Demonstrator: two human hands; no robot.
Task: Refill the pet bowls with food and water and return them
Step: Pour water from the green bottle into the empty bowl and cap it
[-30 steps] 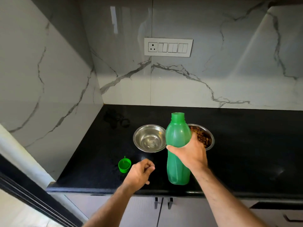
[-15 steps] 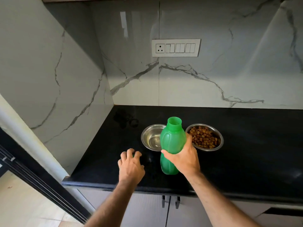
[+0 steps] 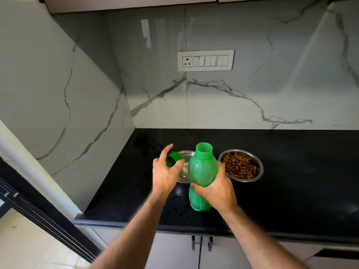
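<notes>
A green plastic bottle [image 3: 202, 171] stands upright on the black counter [image 3: 291, 181], its mouth uncapped. My right hand [image 3: 215, 189] grips its middle. My left hand [image 3: 165, 171] holds the green cap [image 3: 173, 159] in the air, just left of the bottle's neck. Behind the bottle sits a steel bowl [image 3: 184, 167], mostly hidden by my hand and the bottle. To the right, a second steel bowl [image 3: 252, 178] holds brown kibble [image 3: 240, 167].
Marble walls close off the counter at the back and left. A switch and socket plate [image 3: 206, 60] is on the back wall. Cabinet doors with dark handles [image 3: 201, 243] lie below the counter's front edge. A dark door frame [image 3: 38, 210] runs at lower left.
My left hand picked the cap off the counter and lifted it up beside the bottle's neck. The right hand kept its grip on the bottle. The view tilted upward.
</notes>
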